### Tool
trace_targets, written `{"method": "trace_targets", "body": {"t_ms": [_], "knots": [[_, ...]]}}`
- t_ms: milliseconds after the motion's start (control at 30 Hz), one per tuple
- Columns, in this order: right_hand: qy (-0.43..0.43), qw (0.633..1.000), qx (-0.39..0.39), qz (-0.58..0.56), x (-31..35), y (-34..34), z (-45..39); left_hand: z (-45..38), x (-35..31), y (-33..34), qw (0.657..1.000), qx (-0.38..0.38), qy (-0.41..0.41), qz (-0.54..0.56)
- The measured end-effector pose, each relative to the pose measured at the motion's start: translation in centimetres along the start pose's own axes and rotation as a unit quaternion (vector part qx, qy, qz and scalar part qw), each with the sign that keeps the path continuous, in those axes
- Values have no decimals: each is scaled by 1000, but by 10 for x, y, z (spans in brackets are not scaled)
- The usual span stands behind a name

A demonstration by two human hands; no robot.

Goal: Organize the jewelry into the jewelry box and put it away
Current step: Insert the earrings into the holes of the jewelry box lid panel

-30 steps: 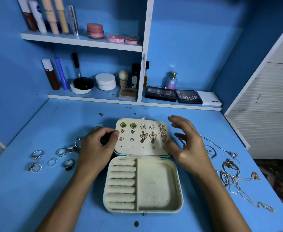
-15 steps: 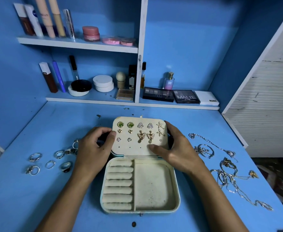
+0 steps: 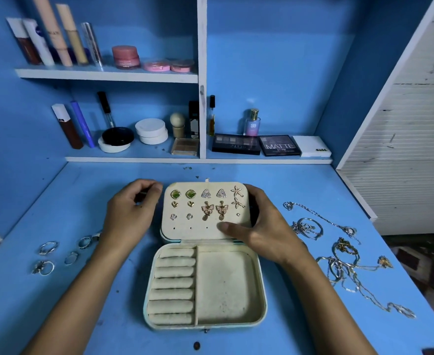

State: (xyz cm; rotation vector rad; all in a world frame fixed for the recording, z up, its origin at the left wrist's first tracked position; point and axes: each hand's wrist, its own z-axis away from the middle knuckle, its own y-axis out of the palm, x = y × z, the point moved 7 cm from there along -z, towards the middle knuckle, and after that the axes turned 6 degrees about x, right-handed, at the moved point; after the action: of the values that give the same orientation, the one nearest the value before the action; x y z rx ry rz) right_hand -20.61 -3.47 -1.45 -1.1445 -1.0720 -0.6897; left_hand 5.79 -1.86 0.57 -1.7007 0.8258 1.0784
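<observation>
1. Blue table (image 3: 57, 303) carries an open cream jewelry box (image 3: 259, 285) at its centre.
2. The lid (image 3: 198, 231), propped up, holds earrings (image 3: 207, 194).
3. Right hand (image 3: 264, 226) grips the lid's right edge, thumb across its face.
4. Left hand (image 3: 131, 211) beside the lid, fingers curled; whether it pinches something I cannot tell.
5. Necklaces (image 3: 344, 262) lie right, rings (image 3: 48, 247) left.

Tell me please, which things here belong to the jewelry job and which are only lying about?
Job: jewelry box, earrings pinned in its lid, rings on the table's left, necklaces on its right, left hand, right hand.
Lying about: cosmetic tubes, pink jars, eyeshadow palettes, perfume bottle.
</observation>
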Motion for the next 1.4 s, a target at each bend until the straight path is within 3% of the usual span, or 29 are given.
{"method": "trace_targets", "body": {"t_ms": [133,267,400,533,1400], "knots": [[2,1000,5,-12,-1,1,-1,-33,-21,5,998,35,15,-41],[0,1000,6,-18,-1,0,-1,-71,-35,27,986,145,17,-75],[-6,1000,3,-13,-1,0,-2,-92,-40,53,943,263,36,-199],[-7,1000,6,-14,-1,0,-2,-105,-33,70,897,315,52,-304],[-19,1000,2,0,-2,-1,0,-117,-35,96,834,303,127,-444]]}}
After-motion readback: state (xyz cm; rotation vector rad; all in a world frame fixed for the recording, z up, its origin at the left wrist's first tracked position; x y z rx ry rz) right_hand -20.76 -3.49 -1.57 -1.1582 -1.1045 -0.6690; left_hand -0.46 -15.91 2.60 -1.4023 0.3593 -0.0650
